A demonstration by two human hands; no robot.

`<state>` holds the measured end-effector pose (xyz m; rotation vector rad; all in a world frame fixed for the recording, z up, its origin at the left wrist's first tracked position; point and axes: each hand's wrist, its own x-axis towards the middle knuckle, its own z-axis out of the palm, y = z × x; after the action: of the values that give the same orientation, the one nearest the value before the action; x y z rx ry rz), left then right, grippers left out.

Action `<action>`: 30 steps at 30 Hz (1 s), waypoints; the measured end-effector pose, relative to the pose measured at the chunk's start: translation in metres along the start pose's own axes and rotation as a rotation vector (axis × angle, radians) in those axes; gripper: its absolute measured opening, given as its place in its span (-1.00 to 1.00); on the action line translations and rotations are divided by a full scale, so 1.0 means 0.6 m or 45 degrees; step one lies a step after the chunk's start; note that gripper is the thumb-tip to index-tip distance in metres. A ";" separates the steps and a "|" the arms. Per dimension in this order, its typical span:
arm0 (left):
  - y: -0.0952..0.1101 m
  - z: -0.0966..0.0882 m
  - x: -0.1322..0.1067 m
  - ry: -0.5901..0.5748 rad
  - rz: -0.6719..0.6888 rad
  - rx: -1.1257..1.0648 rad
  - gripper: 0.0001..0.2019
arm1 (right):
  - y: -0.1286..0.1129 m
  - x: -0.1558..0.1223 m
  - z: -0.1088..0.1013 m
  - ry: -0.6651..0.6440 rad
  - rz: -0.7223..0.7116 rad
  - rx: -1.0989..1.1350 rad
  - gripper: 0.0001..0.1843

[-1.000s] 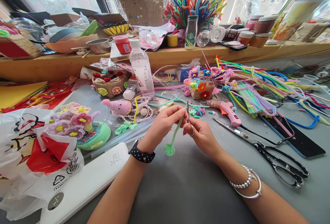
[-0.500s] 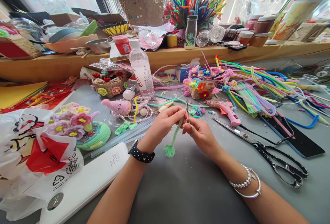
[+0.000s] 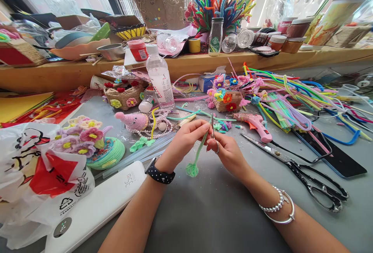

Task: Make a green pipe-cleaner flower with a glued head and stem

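My left hand point(image 3: 185, 141) pinches the upper end of a light green pipe cleaner point(image 3: 196, 160), whose curled tip hangs down just above the grey table point(image 3: 210, 210). My right hand point(image 3: 229, 153) is closed round small metal scissors point(image 3: 212, 128), their thin blades pointing up right beside the green stem at my left fingertips. Both hands meet over the middle of the table. A black dotted watch sits on my left wrist and silver bracelets on my right.
Large black scissors point(image 3: 303, 175) and a pink glue gun point(image 3: 256, 125) lie to the right, beside a heap of coloured pipe cleaners point(image 3: 291, 94) and a phone point(image 3: 335, 156). A white power bank point(image 3: 96, 202), plastic bag point(image 3: 35, 175), flower basket point(image 3: 125, 94) and water bottle point(image 3: 159, 76) stand left.
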<state>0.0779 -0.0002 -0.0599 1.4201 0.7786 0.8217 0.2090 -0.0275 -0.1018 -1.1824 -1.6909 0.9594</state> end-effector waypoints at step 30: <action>-0.004 -0.002 0.001 0.004 -0.010 -0.078 -0.80 | -0.001 0.000 0.001 -0.025 0.000 0.088 -0.42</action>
<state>0.0775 0.0011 -0.0621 1.3605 0.7548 0.8354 0.2082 -0.0280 -0.1014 -1.1313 -1.6597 1.0242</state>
